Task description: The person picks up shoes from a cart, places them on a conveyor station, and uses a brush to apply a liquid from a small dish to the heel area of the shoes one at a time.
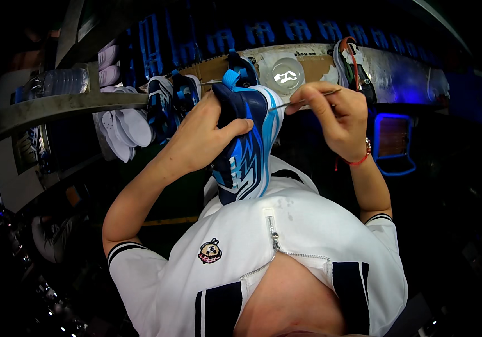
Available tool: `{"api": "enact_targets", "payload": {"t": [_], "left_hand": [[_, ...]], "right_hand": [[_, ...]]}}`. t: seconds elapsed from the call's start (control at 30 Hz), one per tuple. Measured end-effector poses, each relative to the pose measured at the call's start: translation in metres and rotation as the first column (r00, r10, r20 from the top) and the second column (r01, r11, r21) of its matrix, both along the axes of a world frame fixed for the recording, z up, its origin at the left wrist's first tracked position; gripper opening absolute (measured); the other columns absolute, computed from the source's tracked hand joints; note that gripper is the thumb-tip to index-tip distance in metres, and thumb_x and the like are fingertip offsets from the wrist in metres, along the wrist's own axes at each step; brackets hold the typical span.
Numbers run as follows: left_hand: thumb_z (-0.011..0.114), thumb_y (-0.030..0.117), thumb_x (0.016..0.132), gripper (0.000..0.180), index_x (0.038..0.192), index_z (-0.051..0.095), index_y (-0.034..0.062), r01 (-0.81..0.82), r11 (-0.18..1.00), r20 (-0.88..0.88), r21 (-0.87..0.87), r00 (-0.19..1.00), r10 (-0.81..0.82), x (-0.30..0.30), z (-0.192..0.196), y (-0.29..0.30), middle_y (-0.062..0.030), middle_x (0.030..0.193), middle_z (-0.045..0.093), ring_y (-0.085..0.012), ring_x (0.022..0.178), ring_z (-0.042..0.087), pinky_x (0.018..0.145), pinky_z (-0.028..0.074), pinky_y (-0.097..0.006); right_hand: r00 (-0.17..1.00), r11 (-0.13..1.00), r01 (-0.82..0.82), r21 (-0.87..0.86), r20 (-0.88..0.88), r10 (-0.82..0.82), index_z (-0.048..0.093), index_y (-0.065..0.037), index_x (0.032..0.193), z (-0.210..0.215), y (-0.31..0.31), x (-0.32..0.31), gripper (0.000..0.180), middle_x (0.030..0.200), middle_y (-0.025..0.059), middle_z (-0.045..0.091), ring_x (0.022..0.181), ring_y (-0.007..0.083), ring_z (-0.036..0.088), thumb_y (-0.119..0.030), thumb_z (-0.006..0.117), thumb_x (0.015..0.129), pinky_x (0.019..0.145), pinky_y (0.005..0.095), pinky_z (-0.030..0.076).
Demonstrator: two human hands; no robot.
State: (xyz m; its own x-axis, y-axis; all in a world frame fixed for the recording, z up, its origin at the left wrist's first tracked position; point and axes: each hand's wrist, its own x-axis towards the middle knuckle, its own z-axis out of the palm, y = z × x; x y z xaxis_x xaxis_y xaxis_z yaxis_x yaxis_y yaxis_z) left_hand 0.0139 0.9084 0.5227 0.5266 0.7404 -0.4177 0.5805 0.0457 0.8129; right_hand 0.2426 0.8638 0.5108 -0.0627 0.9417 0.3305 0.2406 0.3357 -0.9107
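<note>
A blue and navy sneaker (250, 154) with a white sole is held up in front of my white shirt, its heel pointing away from me and its toe toward me. My left hand (199, 135) is closed around the shoe's collar, with the thumb pressed on its side. My right hand (339, 121) pinches a thin, dark, stick-like tool (279, 106). The tool's tip meets the sole's side near the heel; whether it is a fine brush or a pick, I cannot tell.
Beyond the shoe, a clear round bowl (287, 74) stands on the bench. More blue sneakers (161, 104) and white soles (131, 128) are at left, beside a metal bar (64, 106). A dark shoe with orange trim (348, 62) lies back right, near a blue-framed stool (393, 145).
</note>
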Motion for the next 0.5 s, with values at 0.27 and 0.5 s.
{"api": "enact_targets", "payload": {"t": [0.27, 0.5], "left_hand": [[0.063, 0.03, 0.08, 0.052, 0.11, 0.047, -0.0088, 0.111, 0.981, -0.228, 0.16, 0.971, -0.073, 0.009, 0.013, 0.008, -0.0239, 0.107, 0.051, -0.0393, 0.098, 0.057, 0.087, 0.047, -0.042], [0.065, 0.029, 0.079, 0.05, 0.108, 0.048, -0.0072, 0.142, 0.954, -0.285, 0.263, 0.956, -0.063, 0.009, -0.006, -0.008, -0.0226, 0.102, 0.055, -0.0374, 0.096, 0.059, 0.085, 0.046, -0.04]], "right_hand": [[0.855, 0.927, 0.342, -0.153, 0.459, -0.24, 0.071, -0.005, 0.087, -0.168, 0.048, 0.053, 0.023, 0.074, 0.0072, 0.07, 0.064, 0.0239, 0.067, -0.022, 0.055, 0.089, 0.062, 0.0323, 0.051], [0.792, 0.906, 0.375, -0.196, 0.576, -0.204, 0.07, -0.007, 0.089, -0.222, 0.057, 0.048, 0.023, 0.073, 0.0072, 0.069, 0.069, 0.0307, 0.066, -0.021, 0.052, 0.089, 0.067, 0.0398, 0.051]]}}
